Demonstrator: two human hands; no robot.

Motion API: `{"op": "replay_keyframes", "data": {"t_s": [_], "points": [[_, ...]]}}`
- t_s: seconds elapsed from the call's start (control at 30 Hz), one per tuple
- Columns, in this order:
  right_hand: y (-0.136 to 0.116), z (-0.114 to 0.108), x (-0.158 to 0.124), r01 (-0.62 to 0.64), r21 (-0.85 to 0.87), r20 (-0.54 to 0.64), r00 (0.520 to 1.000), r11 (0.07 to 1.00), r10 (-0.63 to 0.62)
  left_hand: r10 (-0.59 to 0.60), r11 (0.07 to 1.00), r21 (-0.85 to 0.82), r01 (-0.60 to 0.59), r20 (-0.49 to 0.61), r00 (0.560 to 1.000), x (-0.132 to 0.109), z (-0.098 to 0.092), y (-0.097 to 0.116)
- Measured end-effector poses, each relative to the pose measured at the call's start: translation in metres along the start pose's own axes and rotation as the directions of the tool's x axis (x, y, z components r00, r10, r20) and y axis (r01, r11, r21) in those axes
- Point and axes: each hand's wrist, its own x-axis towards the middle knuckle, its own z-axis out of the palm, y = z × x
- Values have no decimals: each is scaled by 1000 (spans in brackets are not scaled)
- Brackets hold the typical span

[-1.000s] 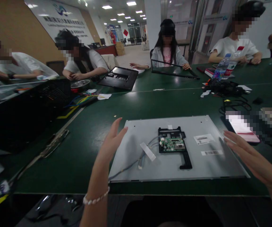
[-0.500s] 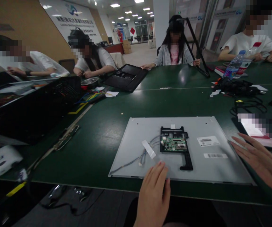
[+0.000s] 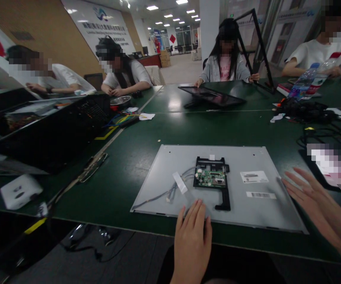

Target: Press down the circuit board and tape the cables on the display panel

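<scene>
A silver display panel [image 3: 238, 215] lies back side up on the green table in front of me. At its middle sits a green circuit board [image 3: 210, 176] in a black plastic bracket [image 3: 226, 197]. Grey cables [image 3: 161, 200] run from the board to the left, crossed by a strip of pale tape [image 3: 179, 183]. My left hand [image 3: 192, 232] rests over the panel's near edge, fingers stretched out and holding nothing. At the panel's right edge, my right hand [image 3: 309, 197] is flat and open, fingertips by the rim. Two labels [image 3: 254, 176] are on the panel's right part.
An open black computer case [image 3: 49, 138] stands at left, near a white box-like device [image 3: 21, 191]. A phone [image 3: 333, 165], cables and bottles [image 3: 305, 81] lie or stand at right. Opposite, a person [image 3: 226, 63] holds a black frame [image 3: 262, 47] and a dark panel [image 3: 214, 96].
The person opposite has moved the dark panel to the right and tilted it, and raised the black frame. My view has shifted left slightly. My hands stay by the panel's edges.
</scene>
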Motion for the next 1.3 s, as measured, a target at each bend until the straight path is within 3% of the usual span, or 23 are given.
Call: {"op": "replay_keyframes", "data": {"t_s": [0.37,0.67,0.87,1.13,1.3], "points": [[-23,38,-17,-1,-124,74,997,992,11,-133,989,54,138,-84,988,3,10,-4],[-17,51,-12,76,-187,297,955,979,-17,-239,956,147,253,-107,965,4,15,-7],[-24,53,-8,368,-412,549,830,834,-95,-310,924,207,323,-93,946,10,12,-7],[-45,56,8,555,-566,763,632,610,134,-389,865,309,394,-81,918,18,13,-8],[-40,67,10,669,-571,802,579,476,149,-431,843,316,434,-83,898,20,15,-12]]}}
